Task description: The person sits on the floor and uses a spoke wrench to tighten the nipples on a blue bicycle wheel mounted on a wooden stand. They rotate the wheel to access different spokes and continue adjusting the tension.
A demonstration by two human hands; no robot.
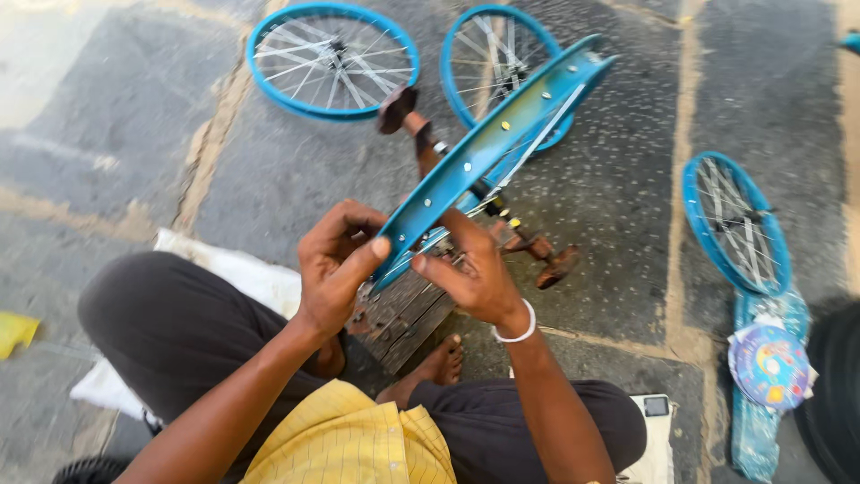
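Note:
A blue spoked bicycle wheel rim [488, 148] stands on edge in front of me, seen along its rim, mounted on a rusty stand with an axle [421, 134]. My left hand [336, 260] grips the near end of the rim, thumb pressed against its outer face. On the other side of that near end, my right hand [475, 269], with a white band on the wrist, holds the rim with its fingers among the spokes. I sit cross-legged on the ground in dark trousers and a yellow shirt.
Two more blue spoked rims [331, 58] [493, 63] lie on the stone floor beyond, a third rim [736, 224] at the right. A round colourful pack [769, 366] sits at the right, a white cloth [242, 269] under me, a yellow scrap [16, 332] at the left.

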